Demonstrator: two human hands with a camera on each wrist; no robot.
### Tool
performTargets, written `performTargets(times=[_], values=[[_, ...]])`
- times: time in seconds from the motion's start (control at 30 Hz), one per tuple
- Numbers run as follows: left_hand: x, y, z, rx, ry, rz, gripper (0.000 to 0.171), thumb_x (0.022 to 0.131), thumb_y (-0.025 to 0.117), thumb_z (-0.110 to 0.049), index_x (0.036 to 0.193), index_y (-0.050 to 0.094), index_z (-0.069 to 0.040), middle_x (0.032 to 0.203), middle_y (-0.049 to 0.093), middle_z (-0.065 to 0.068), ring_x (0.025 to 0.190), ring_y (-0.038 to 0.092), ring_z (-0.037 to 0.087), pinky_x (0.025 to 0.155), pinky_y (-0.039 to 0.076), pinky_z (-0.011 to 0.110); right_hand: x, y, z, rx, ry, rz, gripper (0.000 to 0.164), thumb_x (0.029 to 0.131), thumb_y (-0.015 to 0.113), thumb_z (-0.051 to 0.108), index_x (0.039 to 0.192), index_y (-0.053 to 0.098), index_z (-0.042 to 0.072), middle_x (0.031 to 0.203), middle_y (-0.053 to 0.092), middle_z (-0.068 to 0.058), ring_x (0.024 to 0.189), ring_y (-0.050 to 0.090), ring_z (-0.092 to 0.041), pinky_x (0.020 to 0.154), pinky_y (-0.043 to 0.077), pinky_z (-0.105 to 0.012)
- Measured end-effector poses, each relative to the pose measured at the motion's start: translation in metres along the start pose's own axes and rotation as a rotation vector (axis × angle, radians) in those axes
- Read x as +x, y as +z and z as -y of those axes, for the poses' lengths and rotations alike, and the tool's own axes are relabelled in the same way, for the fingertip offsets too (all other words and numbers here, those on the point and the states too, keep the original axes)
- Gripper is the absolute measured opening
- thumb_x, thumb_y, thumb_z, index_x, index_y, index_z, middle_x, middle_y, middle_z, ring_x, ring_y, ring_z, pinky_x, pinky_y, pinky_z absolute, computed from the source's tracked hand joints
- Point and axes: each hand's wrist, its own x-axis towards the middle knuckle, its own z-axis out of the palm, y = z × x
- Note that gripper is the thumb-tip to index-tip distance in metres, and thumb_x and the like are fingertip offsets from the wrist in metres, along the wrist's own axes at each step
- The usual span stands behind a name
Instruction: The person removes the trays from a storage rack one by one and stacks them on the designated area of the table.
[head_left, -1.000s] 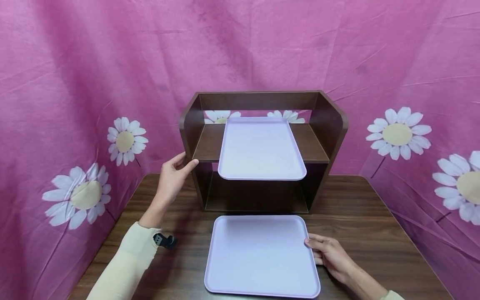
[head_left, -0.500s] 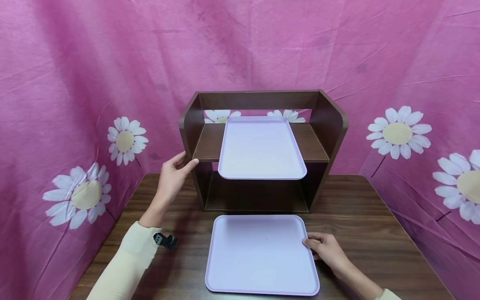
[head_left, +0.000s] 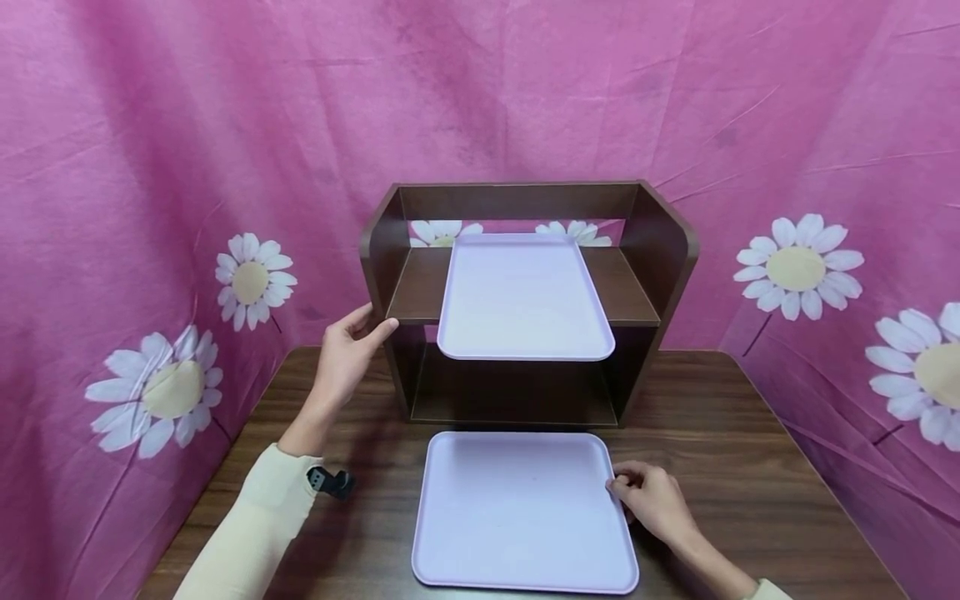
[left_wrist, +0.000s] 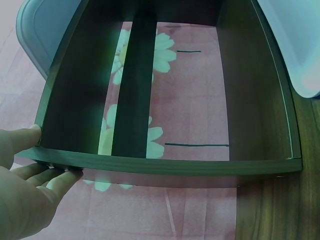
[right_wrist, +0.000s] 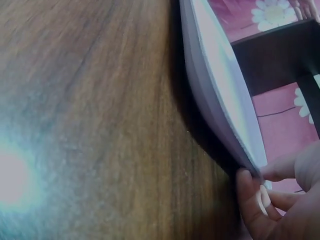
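A dark brown two-tier wooden shelf (head_left: 517, 202) stands on the table. My left hand (head_left: 343, 358) grips its left side panel at the middle board's height, thumb at the front edge and fingers along the outer face. In the left wrist view that hand (left_wrist: 35, 190) holds the panel between thumb and fingers. One lavender tray (head_left: 525, 296) lies on the middle board, its near end jutting past the front edge. A second lavender tray (head_left: 525, 512) lies flat before the shelf. My right hand (head_left: 654, 504) pinches its right rim, thumb on top; the fingers are partly hidden beneath.
The lower compartment (head_left: 513, 392) of the shelf is dark inside. The wooden table (head_left: 720, 467) extends to both sides. A pink curtain (head_left: 517, 100) with large daisies hangs behind and around it. A black strap (head_left: 330, 482) sits on my left wrist.
My right hand shifts slightly inward and its fingers curl more at the tray's rim. The lower tray barely moves. My left hand and the shelf stay as they were.
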Motion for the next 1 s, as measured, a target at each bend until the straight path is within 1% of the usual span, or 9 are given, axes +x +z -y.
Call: performTargets(times=[0.17,0.27,0.33,0.43,0.6,0.7,0.77,0.87,1.0], values=[[0.0,0.0,0.001,-0.002,0.004,0.004,0.067,0.1,0.077,-0.033,0.156,0.054,-0.004,0.154,0.059,0.018,0.139,0.058,0.024,0.115,0.051,0.043,-0.001,0.0,0.001,0.032,0.005,-0.01,0.023,0.092,0.071,0.002,0.114,0.077,-0.003,0.077,0.07,-0.004,0.058,0.066,-0.014,0.051,0.059,-0.028],[0.0,0.0,0.001,-0.01,0.006,0.004,0.063,0.101,0.077,-0.032,0.154,0.056,-0.006,0.15,0.063,0.016,0.134,0.061,0.022,0.107,0.055,0.03,-0.001,-0.001,0.002,0.047,0.007,-0.001,0.022,0.092,0.071,0.002,0.114,0.076,-0.003,0.079,0.069,-0.004,0.059,0.068,-0.015,0.053,0.06,-0.028],[0.0,0.0,0.001,-0.012,0.006,0.005,0.062,0.101,0.077,-0.031,0.154,0.057,-0.006,0.149,0.064,0.016,0.133,0.062,0.022,0.101,0.055,0.022,-0.001,0.0,0.001,0.052,0.013,0.006,0.022,0.092,0.07,0.001,0.113,0.076,-0.003,0.08,0.069,-0.004,0.059,0.069,-0.015,0.053,0.061,-0.028],[0.001,0.0,0.001,-0.009,0.008,0.008,0.062,0.101,0.076,-0.031,0.154,0.056,-0.005,0.149,0.064,0.017,0.133,0.062,0.022,0.098,0.054,0.017,-0.001,0.0,0.001,0.058,0.017,0.004,0.021,0.093,0.07,0.001,0.113,0.076,-0.003,0.08,0.068,-0.004,0.058,0.069,-0.016,0.053,0.061,-0.028],[0.0,-0.002,0.0,-0.01,0.007,0.005,0.062,0.101,0.076,-0.03,0.154,0.056,-0.005,0.149,0.064,0.016,0.133,0.062,0.022,0.101,0.054,0.02,-0.001,-0.001,0.003,0.056,0.002,0.005,0.021,0.094,0.071,0.001,0.113,0.075,-0.004,0.082,0.07,-0.005,0.059,0.068,-0.014,0.053,0.06,-0.028],[-0.001,-0.002,-0.001,-0.011,0.008,0.004,0.062,0.101,0.076,-0.03,0.154,0.057,-0.005,0.148,0.065,0.017,0.132,0.062,0.022,0.099,0.054,0.018,-0.001,-0.006,0.009,0.054,-0.011,-0.005,0.017,0.095,0.073,0.002,0.11,0.076,-0.003,0.081,0.072,-0.005,0.06,0.067,-0.013,0.054,0.06,-0.027],[-0.001,-0.002,-0.001,-0.009,0.009,0.004,0.061,0.101,0.076,-0.03,0.154,0.057,-0.005,0.148,0.065,0.017,0.132,0.062,0.023,0.1,0.054,0.019,-0.002,-0.01,0.016,0.069,-0.02,-0.007,0.014,0.095,0.073,0.003,0.108,0.076,-0.003,0.08,0.073,-0.006,0.061,0.066,-0.013,0.055,0.06,-0.027],[-0.001,-0.002,-0.001,-0.005,0.006,0.0,0.062,0.101,0.077,-0.029,0.154,0.057,-0.005,0.149,0.064,0.017,0.134,0.061,0.023,0.107,0.054,0.029,-0.004,-0.017,0.03,0.119,-0.018,0.008,0.012,0.097,0.071,0.002,0.107,0.075,-0.003,0.08,0.073,-0.008,0.062,0.067,-0.013,0.058,0.061,-0.028],[0.001,-0.002,-0.001,-0.005,0.002,0.001,0.066,0.099,0.078,-0.031,0.155,0.055,-0.004,0.152,0.061,0.018,0.138,0.059,0.025,0.115,0.051,0.044,-0.005,-0.028,0.051,0.212,-0.038,0.049,0.016,0.1,0.068,0.001,0.112,0.073,-0.009,0.079,0.072,-0.011,0.063,0.067,-0.013,0.061,0.063,-0.03]])
